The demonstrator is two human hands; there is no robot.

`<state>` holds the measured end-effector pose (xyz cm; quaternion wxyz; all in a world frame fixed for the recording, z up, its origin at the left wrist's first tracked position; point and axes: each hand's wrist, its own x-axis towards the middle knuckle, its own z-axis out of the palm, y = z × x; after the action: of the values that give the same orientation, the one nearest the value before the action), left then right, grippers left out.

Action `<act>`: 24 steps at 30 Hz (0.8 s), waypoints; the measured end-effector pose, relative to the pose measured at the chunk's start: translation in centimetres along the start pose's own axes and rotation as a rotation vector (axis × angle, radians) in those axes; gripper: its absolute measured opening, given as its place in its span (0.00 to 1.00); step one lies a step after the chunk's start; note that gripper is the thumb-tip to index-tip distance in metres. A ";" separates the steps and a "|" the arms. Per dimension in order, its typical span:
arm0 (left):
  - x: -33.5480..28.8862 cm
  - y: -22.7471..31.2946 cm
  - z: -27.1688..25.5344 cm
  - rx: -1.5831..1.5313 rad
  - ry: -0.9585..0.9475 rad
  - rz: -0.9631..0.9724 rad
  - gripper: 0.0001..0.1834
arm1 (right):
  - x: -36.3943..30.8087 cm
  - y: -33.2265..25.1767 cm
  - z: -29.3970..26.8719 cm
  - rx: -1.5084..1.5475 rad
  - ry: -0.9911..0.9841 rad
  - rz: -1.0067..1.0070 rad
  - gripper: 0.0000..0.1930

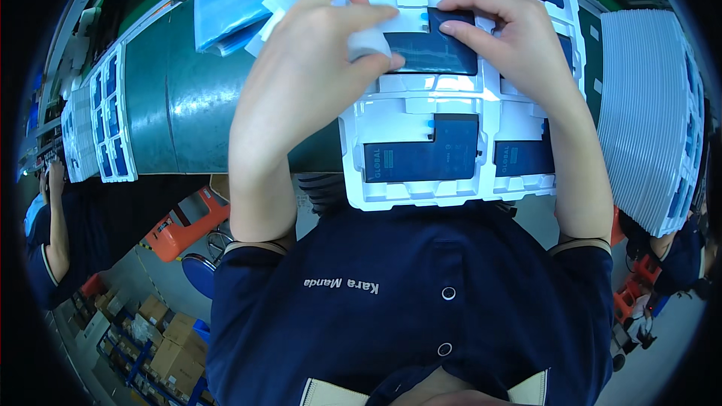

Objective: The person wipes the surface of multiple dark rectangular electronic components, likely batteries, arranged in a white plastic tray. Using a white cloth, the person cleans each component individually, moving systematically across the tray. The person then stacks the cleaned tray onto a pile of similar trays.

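A white plastic tray (pixel 412 194) lies in front of me, its pockets holding several flat, dark, L-shaped battery packs. My left hand (pixel 308 53) is closed round a crumpled white wipe (pixel 368 43), thumb and fingers at the left end of one battery (pixel 444 53). At that battery's upper right, my right hand (pixel 508 26) pinches its edge between thumb and fingers. The battery sits in or just over its pocket; which one I cannot tell. Nearer me, another battery (pixel 425 158) lies in its pocket, with one more (pixel 523 156) to its right.
A tall stack of white trays (pixel 639 105) stands on the right. Blue plastic film packs (pixel 237 0) lie at the far left of the green table (pixel 195 105). More filled trays (pixel 113 116) stand farther left, near another person's arm (pixel 54 225). An orange stool (pixel 188 225) is below.
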<state>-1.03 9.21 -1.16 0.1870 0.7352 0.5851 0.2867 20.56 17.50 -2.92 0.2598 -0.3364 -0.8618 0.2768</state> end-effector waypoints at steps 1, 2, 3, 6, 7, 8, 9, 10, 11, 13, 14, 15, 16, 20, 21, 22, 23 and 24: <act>0.1 0.3 -0.5 -0.056 0.074 -0.005 0.17 | 0.1 -0.2 0.2 -0.074 0.027 -0.079 0.13; 0.3 0.5 -0.9 -0.112 0.147 -0.009 0.16 | 0.3 -0.1 0.1 -0.090 0.066 -0.138 0.13; 0.7 0.8 -1.3 -0.338 0.207 -0.086 0.19 | 0.3 -0.6 -0.5 -0.023 0.083 -0.066 0.12; 2.1 2.0 -1.7 -0.855 0.432 -0.076 0.19 | 0.7 -0.3 -1.0 0.352 0.215 0.172 0.09; 2.6 2.4 -1.7 -0.991 0.511 -0.019 0.19 | 1.0 -0.9 -1.3 0.505 0.184 0.237 0.08; 3.2 2.0 -1.7 -1.097 0.493 0.026 0.19 | 1.4 -2.2 -2.0 0.658 0.154 0.303 0.08; 3.9 2.3 -1.6 -1.139 0.496 0.029 0.17 | 2.1 -3.2 -2.2 0.785 0.116 0.295 0.08; 4.5 2.5 -1.4 -1.185 0.496 0.032 0.16 | 2.6 -4.1 -2.2 0.912 0.081 0.294 0.09; 5.1 2.8 -1.3 -1.228 0.501 0.034 0.15 | 3.3 -5.1 -2.4 1.035 0.039 0.298 0.10; 6.5 2.6 -1.4 -1.171 0.486 0.034 0.13 | 4.5 -5.8 -1.9 0.979 0.046 0.266 0.10; 6.9 2.6 -1.6 -1.164 0.473 0.019 0.12 | 5.0 -6.0 -2.0 0.949 0.049 0.266 0.10; 7.3 2.6 -1.9 -1.156 0.459 0.006 0.12 | 5.4 -5.7 -2.0 0.949 0.098 0.269 0.09; 7.7 2.6 -2.0 -1.157 0.472 -0.010 0.12 | 5.9 -5.1 -1.6 0.947 0.147 0.268 0.08; 9.2 1.2 -1.7 -1.144 0.479 -0.044 0.12 | 6.1 -1.2 -0.6 0.882 0.224 0.201 0.09; 9.6 1.0 -1.8 -1.114 0.487 -0.087 0.12 | 6.2 -0.4 -0.5 0.843 0.231 0.176 0.12; 9.7 1.0 -1.9 -1.087 0.482 -0.134 0.12 | 6.1 -0.7 -0.3 0.844 0.279 0.208 0.12; 10.0 0.6 -1.7 -1.135 0.522 -0.110 0.12 | 6.3 -0.5 -0.4 0.874 0.291 0.195 0.12; 10.6 -0.1 -1.4 -1.183 0.563 -0.086 0.12 | 6.5 0.0 -0.4 0.904 0.303 0.181 0.12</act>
<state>-0.35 19.38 1.99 0.4108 0.3812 0.3842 0.7337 16.66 22.34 -0.90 0.4776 -0.2999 -0.5748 0.5929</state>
